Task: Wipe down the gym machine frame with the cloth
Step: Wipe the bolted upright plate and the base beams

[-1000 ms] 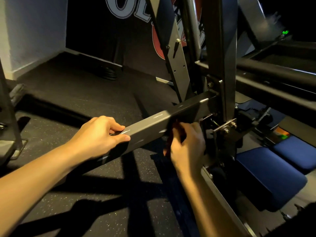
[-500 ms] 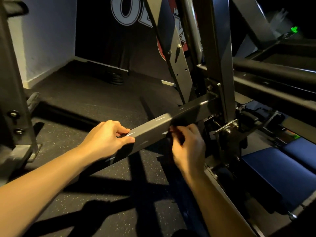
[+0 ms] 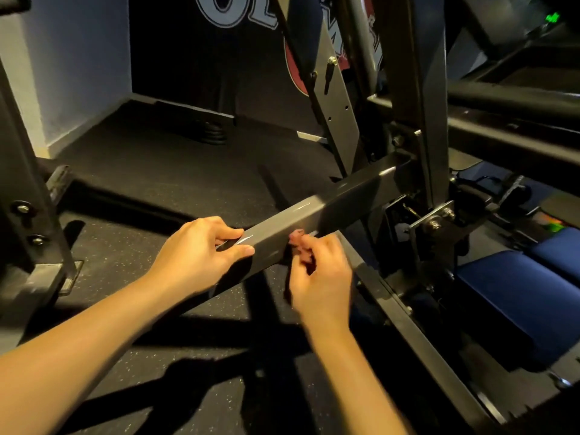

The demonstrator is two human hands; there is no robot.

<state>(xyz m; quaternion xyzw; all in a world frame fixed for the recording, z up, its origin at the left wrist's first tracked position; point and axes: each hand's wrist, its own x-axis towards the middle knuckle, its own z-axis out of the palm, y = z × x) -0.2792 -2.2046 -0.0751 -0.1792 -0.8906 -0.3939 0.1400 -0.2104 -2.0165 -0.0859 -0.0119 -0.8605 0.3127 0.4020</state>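
The left hand [image 3: 201,255] is clasping the grey square steel frame beam [image 3: 339,199], likely bracing against it. The right hand [image 3: 320,271] is curling against the beam's near face, apparently bunching a dark cloth [image 3: 290,254], barely discernible.

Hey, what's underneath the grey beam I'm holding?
Below the grey beam lie black speckled floor and its shadow. The left hand grips it; the right hand pinches a reddish cloth against its side. The beam's underside is hidden.
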